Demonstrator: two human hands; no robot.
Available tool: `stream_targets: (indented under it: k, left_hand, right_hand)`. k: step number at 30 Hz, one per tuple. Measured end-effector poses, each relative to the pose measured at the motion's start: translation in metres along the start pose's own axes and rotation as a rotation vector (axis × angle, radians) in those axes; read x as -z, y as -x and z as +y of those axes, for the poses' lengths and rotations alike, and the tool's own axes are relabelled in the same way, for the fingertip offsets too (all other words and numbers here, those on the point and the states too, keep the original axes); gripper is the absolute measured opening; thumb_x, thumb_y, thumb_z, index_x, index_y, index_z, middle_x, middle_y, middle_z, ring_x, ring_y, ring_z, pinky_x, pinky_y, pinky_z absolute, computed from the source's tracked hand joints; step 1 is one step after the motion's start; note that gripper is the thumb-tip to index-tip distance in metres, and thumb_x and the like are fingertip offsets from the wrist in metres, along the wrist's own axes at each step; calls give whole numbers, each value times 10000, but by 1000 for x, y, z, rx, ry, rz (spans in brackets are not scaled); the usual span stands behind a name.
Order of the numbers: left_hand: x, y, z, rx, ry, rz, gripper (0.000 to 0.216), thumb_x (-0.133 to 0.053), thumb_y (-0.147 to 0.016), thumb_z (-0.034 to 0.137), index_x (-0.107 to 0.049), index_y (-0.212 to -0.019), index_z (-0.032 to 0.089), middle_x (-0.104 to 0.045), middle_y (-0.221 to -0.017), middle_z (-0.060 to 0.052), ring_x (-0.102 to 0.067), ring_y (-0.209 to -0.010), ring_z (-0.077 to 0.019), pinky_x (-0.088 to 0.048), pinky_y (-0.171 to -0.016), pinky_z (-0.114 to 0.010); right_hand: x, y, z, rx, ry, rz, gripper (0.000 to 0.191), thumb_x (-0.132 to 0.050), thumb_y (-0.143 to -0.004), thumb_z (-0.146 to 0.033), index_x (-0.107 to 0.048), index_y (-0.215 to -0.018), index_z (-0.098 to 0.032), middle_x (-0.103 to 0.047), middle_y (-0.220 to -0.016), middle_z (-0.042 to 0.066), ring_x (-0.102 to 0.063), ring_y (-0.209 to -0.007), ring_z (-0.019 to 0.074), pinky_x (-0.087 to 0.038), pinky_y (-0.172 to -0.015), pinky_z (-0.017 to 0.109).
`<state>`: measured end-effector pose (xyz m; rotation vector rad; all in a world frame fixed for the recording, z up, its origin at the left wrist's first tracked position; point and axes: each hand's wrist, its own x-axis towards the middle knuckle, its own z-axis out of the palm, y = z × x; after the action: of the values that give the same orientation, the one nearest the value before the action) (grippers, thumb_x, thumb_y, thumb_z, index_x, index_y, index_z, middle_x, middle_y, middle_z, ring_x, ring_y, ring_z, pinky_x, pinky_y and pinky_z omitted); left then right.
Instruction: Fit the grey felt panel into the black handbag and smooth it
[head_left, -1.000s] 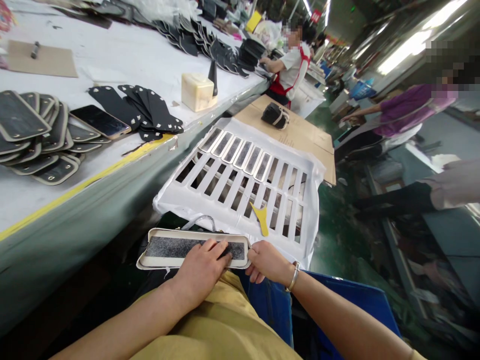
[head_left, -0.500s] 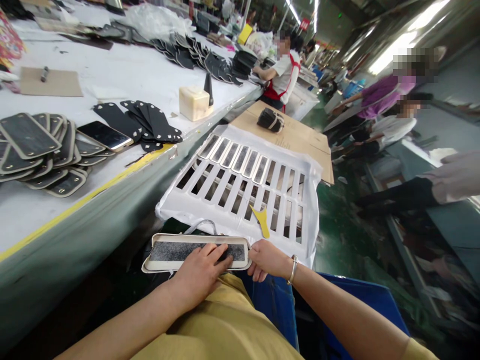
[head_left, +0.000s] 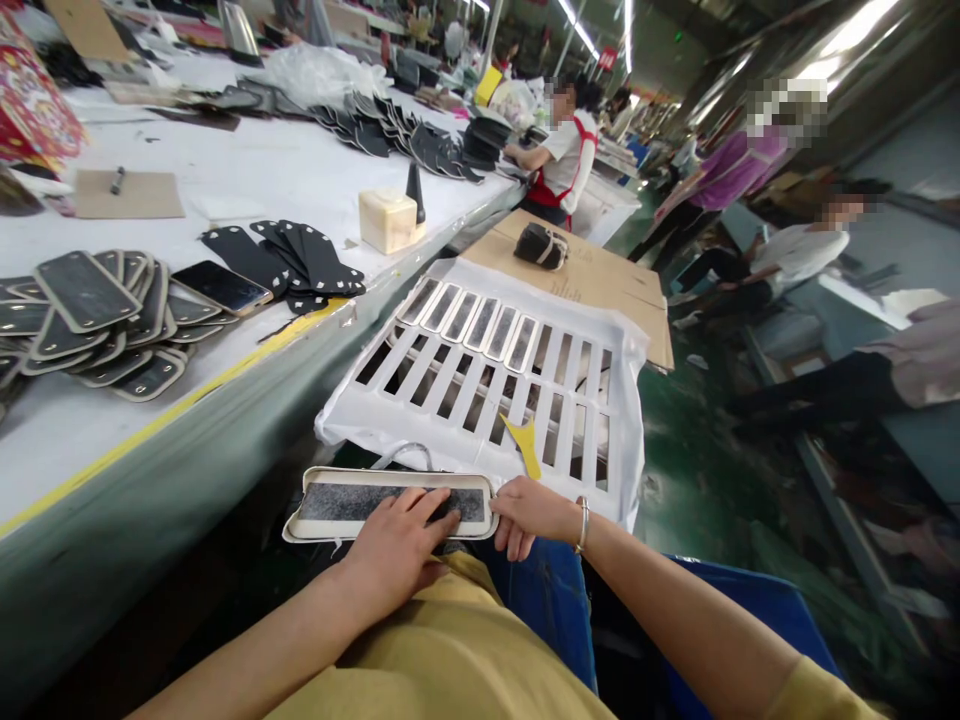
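A long cream-edged piece with a dark grey felt middle (head_left: 352, 503) lies across my lap. My left hand (head_left: 397, 545) rests flat on its right part, fingers stretched out over the felt. My right hand (head_left: 531, 513), with a bracelet at the wrist, grips the piece's right end with curled fingers. Just beyond lies a white slotted tray (head_left: 420, 400) with several similar pieces in its far row, and a yellow scraper (head_left: 525, 443) lies on its slats.
A long white workbench (head_left: 247, 170) on the left carries stacked dark pieces (head_left: 97, 320), a phone (head_left: 221, 287), black cut parts (head_left: 300, 255) and a cream block (head_left: 386, 220). Cardboard (head_left: 600, 275) with a black bundle (head_left: 541, 245) lies beyond the tray. Other people work farther along and to the right.
Both hands and the piece have stayed nearly in place. The view has tilted up a little, so the bench and tray sit lower in the picture.
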<state>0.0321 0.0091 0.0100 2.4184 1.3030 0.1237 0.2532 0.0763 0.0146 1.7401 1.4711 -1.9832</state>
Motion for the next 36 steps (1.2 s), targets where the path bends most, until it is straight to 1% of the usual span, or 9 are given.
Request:
stream_targets:
  k: [4,9,12,16,22,24,27,29,36]
  left_hand:
    - [0,-1,-1,5,23,1,516,-629,-773,436,-517,-1251,278,-443,-1370,-59,-416,-1170,-291,-418,-905,-442]
    - [-1,-1,-3,13,56,14,526,-636,-760,448,-518,-1248,293,-441,-1370,-38,-407,-1173,-280,-404,-933,-438]
    - [-2,-2,-5,17,74,8,533,-637,-754,449,-519,-1251,298,-438,-1371,-31,-401,-1176,-276,-387,-957,-434]
    - [-1,-3,-5,17,97,2,523,-634,-753,459,-536,-1240,296,-445,-1362,-34,-404,-1170,-279,-369,-979,-432]
    - [0,-5,-5,21,109,16,511,-641,-755,460,-551,-1224,279,-469,-1338,-42,-423,-1143,-278,-380,-974,-434]
    - [2,-5,-4,19,102,2,511,-634,-764,459,-543,-1232,278,-462,-1346,-44,-422,-1147,-281,-394,-957,-433]
    - [4,-7,-3,25,93,-30,504,-627,-775,445,-531,-1242,281,-445,-1360,-45,-413,-1162,-280,-398,-951,-424]
    - [5,-8,-3,33,93,-40,496,-635,-773,425,-534,-1238,284,-444,-1359,-42,-416,-1162,-272,-388,-968,-418]
    - [3,-8,-7,23,101,-34,439,-655,-774,312,-564,-1203,286,-474,-1333,-15,-436,-1136,-255,-396,-977,-392]
  right_hand:
    - [11,0,6,-18,-277,-177,408,-316,-854,-291,-609,-656,-88,-676,-598,107,-626,-452,152,-512,-419,229]
    - [16,-9,31,129,-472,-255,274,-569,-733,-372,-568,-698,-100,-688,-639,100,-646,-491,174,-517,-428,237]
    - [14,-14,44,184,-544,-277,323,-677,-683,-404,-537,-733,-117,-692,-661,74,-643,-497,153,-513,-442,218]
    - [11,-24,54,202,-577,-259,396,-697,-660,-474,-524,-727,-124,-667,-600,37,-602,-421,125,-471,-394,188]
    - [14,-25,43,186,-475,-236,534,-649,-625,-627,-556,-728,-111,-656,-554,46,-589,-392,133,-462,-353,195]
    - [13,-18,28,147,-254,-164,478,-617,-679,-597,-550,-710,-125,-663,-561,46,-597,-404,137,-480,-367,210]
    - [6,-5,5,81,171,14,340,-552,-791,-432,-500,-602,-155,-651,-530,38,-595,-401,138,-471,-360,209]
    - [0,1,-5,50,310,58,360,-464,-845,-343,-478,-535,-162,-640,-505,48,-583,-388,130,-451,-347,196]
    - [-4,9,-16,-106,106,-41,299,-376,-871,-203,-486,-596,-162,-612,-450,-1,-557,-342,114,-452,-336,187]
